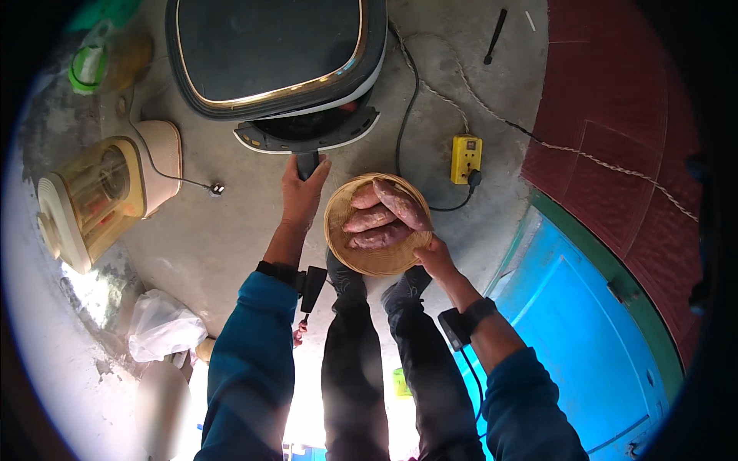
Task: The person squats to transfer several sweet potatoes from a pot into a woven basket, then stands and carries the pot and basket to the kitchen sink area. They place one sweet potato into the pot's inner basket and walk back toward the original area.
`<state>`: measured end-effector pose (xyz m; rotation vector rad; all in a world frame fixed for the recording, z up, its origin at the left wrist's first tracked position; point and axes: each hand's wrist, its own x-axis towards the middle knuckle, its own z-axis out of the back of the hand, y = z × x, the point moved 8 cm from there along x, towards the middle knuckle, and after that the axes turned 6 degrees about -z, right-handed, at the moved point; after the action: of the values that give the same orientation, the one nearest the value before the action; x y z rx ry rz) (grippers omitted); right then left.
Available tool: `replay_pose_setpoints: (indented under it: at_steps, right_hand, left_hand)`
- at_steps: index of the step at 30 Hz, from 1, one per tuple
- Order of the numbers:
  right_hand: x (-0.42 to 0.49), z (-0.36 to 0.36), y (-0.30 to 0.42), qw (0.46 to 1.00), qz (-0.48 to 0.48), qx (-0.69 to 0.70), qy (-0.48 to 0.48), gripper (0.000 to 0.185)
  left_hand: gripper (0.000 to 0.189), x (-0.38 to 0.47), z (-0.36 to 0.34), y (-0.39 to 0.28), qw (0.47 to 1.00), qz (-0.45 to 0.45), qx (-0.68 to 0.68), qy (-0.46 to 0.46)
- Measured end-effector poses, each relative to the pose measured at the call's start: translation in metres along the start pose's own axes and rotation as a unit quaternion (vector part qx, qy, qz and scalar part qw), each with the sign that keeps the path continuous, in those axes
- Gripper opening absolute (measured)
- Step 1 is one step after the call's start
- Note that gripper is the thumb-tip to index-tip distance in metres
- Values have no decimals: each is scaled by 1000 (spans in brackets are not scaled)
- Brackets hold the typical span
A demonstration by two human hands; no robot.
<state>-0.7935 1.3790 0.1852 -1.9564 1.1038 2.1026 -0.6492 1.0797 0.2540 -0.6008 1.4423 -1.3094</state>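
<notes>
My left hand (302, 190) grips the dark handle (308, 164) of an air fryer drawer (305, 138). The drawer is partly out of the air fryer (271, 52), and a black opening shows behind its rim; how much it holds is hidden. A small reddish patch is visible inside, too little to name. With my right hand (436, 259) I hold a round woven basket (377, 268) by its lower right rim. Several reddish-skinned sweet potatoes (380, 235) lie in the basket, one leaning on its right edge.
On the concrete floor (242, 230) a yellow power strip (466, 158) sits at right with cords running from it. A beige appliance with a clear amber body (109, 184) and a loose plug (215, 189) are at left. A white plastic bag (164, 325) and a blue door (576, 346) flank my legs.
</notes>
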Motion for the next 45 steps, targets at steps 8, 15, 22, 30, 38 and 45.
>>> replay_pose_setpoints:
  at_steps: [8,15,22,30,38,45]
  right_hand:
    - [39,-23,-5,1000,5,6,-10,38]
    - [48,-20,-19,999,25,-4,-47,37]
    - [8,83,62,919,210,-170,-288,30]
    - [43,141,115,871,152,-236,-403,35]
    - [37,160,115,909,220,-89,-343,30]
    - [37,151,148,944,195,-29,-265,29]
  left_hand:
    - [26,40,-15,-5,1000,-12,-10,-20]
    - [37,32,-14,-8,999,25,44,-15]
    - [38,-49,3,-7,979,62,30,-191]
    - [28,-113,-120,-16,991,66,-106,54]
    - [27,-120,-133,3,989,98,-67,85]
    - [27,-121,-122,-2,990,109,-49,78]
